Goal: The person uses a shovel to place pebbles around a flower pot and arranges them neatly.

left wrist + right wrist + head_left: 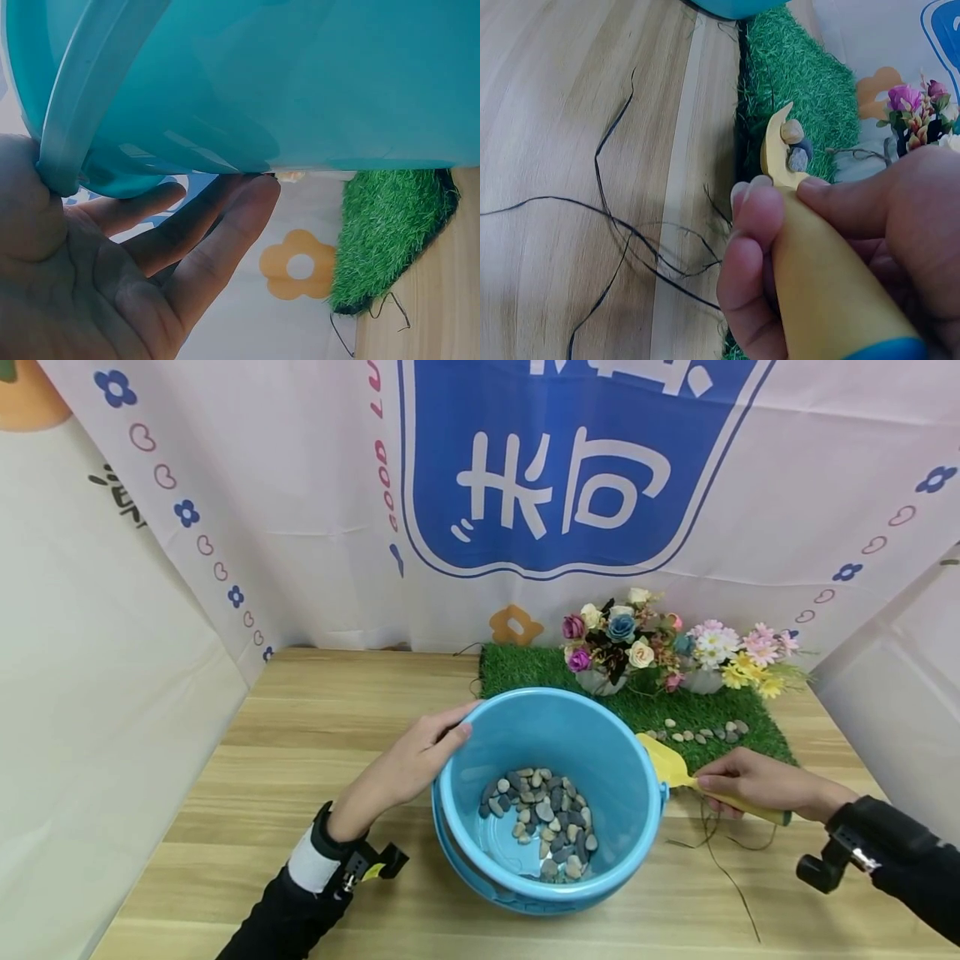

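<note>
A light-blue bucket (570,727) stands on the table, with many grey and tan pebbles (543,811) on its bottom. My left hand (408,760) grips its left rim; in the left wrist view the fingers (225,247) reach along the outer wall, beside the bucket's handle (97,82). To the right of the bucket, my right hand (757,781) holds a small yellow shovel (663,762) by its handle. The scoop appears close to the bucket's right side in the head view. A few pebbles (797,154) lie in the scoop in the right wrist view.
Behind the bucket lies a green artificial turf mat (517,664). On it are two pots of artificial flowers (622,635) and a row of pebbles (701,734). Thin dark strands (723,868) lie on the wooden table (337,693). Printed cloth (322,527) hangs behind.
</note>
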Tool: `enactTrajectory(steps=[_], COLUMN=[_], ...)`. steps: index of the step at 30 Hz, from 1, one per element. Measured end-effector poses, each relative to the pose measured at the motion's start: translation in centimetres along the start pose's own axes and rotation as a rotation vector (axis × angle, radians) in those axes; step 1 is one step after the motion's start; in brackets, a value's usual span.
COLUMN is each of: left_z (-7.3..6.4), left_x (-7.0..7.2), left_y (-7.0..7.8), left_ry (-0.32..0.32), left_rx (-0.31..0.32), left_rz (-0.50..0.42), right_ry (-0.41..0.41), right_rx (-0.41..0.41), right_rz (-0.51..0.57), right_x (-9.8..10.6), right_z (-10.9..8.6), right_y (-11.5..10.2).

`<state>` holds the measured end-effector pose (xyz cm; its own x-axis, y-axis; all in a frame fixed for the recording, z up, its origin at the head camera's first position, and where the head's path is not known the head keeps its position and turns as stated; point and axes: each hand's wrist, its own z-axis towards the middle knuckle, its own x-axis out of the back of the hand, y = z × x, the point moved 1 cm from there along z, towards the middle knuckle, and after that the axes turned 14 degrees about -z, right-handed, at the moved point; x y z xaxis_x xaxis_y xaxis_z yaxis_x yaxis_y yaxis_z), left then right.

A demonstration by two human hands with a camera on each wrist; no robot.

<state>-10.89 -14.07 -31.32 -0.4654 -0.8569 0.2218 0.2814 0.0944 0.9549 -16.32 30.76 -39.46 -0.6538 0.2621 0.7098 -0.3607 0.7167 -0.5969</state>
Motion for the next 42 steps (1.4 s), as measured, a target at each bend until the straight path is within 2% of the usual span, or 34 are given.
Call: enactTrajectory(steps=[7, 15, 28, 37, 42], left_z=[-0.1, 0.0, 0.0, 0.0, 0.1], left_x=[0.0, 0.0, 0.0, 0.0, 0.0], left_y=[0.0, 0.0, 0.1, -0.1, -0.1], left_ry=[0.001, -0.002, 0.003, 0.003, 0.004], left_rx=[-0.002, -0.010, -0.006, -0.010, -0.001], left_rz=[0.001, -0.002, -0.003, 0.000, 0.001], right_ry=[-0.005, -0.012, -0.018, -0.035, -0.046], right_rx=[-0.028, 0.007, 0.010, -0.047, -0.122], right_rz=[0.030, 0.034, 0.043, 0.079, 0.102], right_x=[-0.1, -0.1, 0.0, 0.7, 1.4], right_z=[0.3, 0.6, 1.1, 1.7, 2.2], right_y=[-0.4, -1.5, -2.3, -3.8, -4.7])
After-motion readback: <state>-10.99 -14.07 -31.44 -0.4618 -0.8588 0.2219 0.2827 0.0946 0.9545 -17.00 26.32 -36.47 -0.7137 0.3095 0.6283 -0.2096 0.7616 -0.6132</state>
